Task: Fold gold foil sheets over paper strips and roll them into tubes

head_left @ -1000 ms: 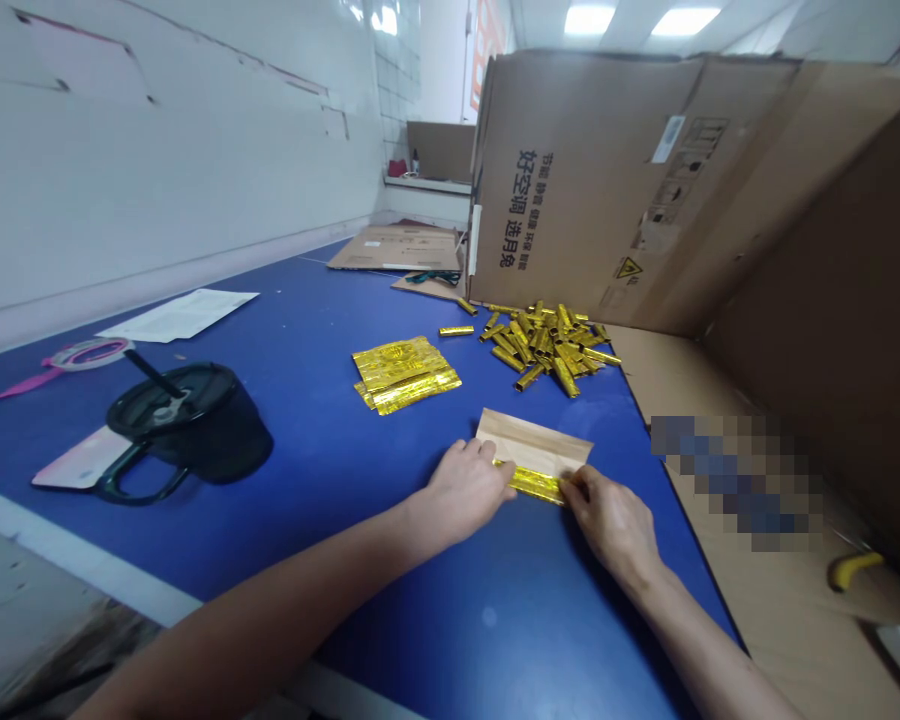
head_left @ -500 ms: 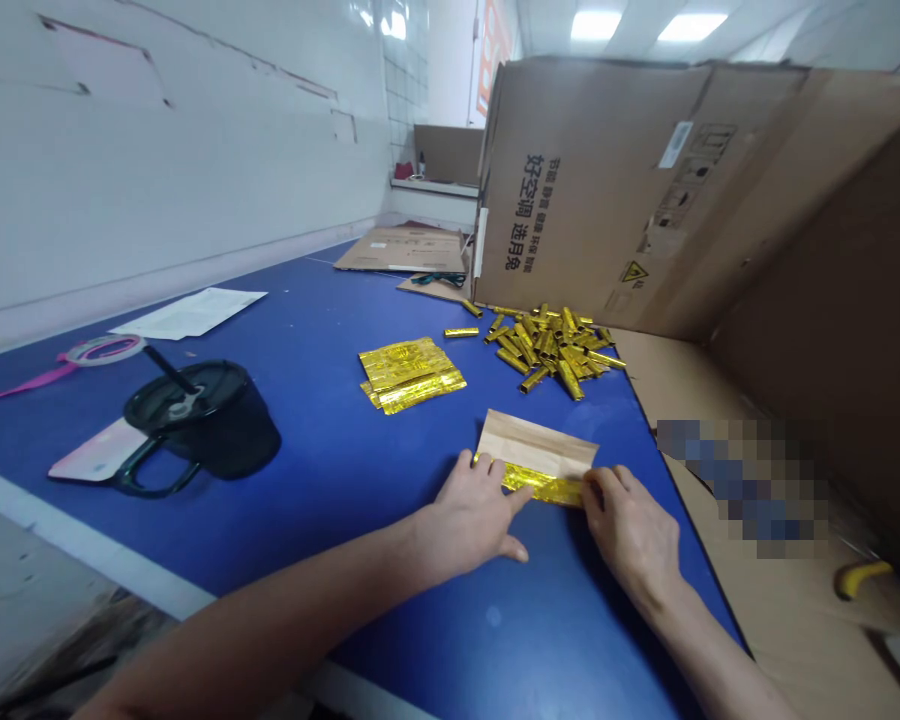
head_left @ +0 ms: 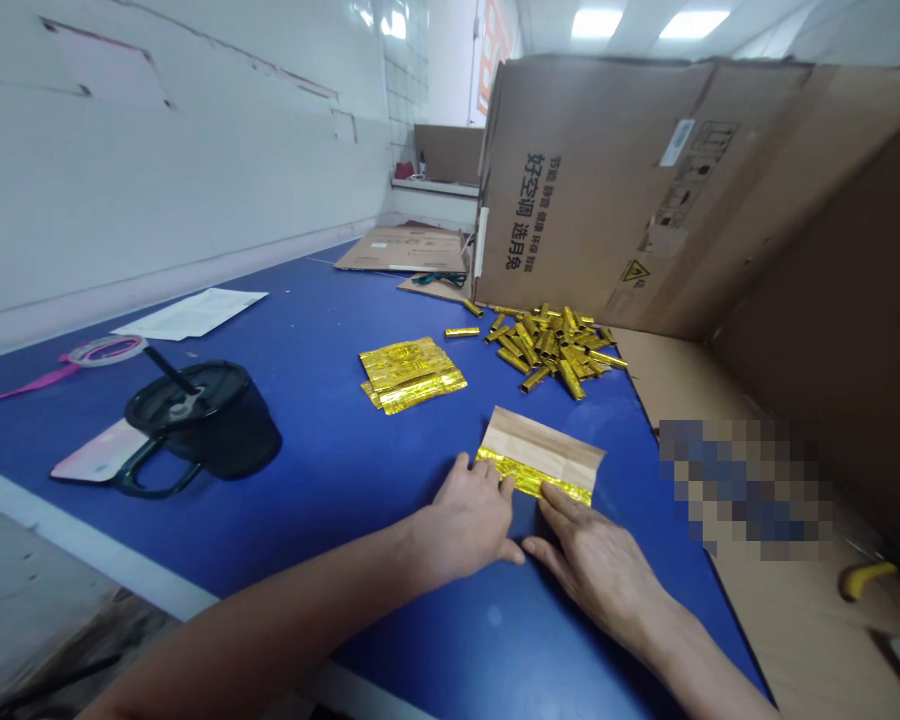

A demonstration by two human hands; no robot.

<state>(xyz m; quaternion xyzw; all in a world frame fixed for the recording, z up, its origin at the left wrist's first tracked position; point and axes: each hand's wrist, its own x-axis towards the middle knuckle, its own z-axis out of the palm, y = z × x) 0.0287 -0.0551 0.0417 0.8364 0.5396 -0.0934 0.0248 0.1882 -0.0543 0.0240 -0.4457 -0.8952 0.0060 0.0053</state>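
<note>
A sheet of gold foil paper [head_left: 544,447] lies on the blue table, its plain tan side up and its near edge folded over in a gold strip. My left hand [head_left: 474,510] rests on the left end of that strip, fingertips down and thumb spread. On the strip's right part, my right hand [head_left: 589,545] lies with fingers stretched out and thumb apart. Just beyond is a small stack of gold foil sheets [head_left: 412,372]. Farther right, rolled gold foil tubes [head_left: 547,345] lie in a loose heap.
A dark lidded mug [head_left: 221,425] with a straw stands at left, near a roll of tape [head_left: 106,350] and a white paper [head_left: 195,313]. A large cardboard box [head_left: 592,190] rises behind the heap. Flat cardboard [head_left: 401,250] lies at the far end.
My right hand has let go of the sheet's right end and moved left, flattening onto the folded strip. My left hand has barely shifted, its fingers drawn slightly closer in.
</note>
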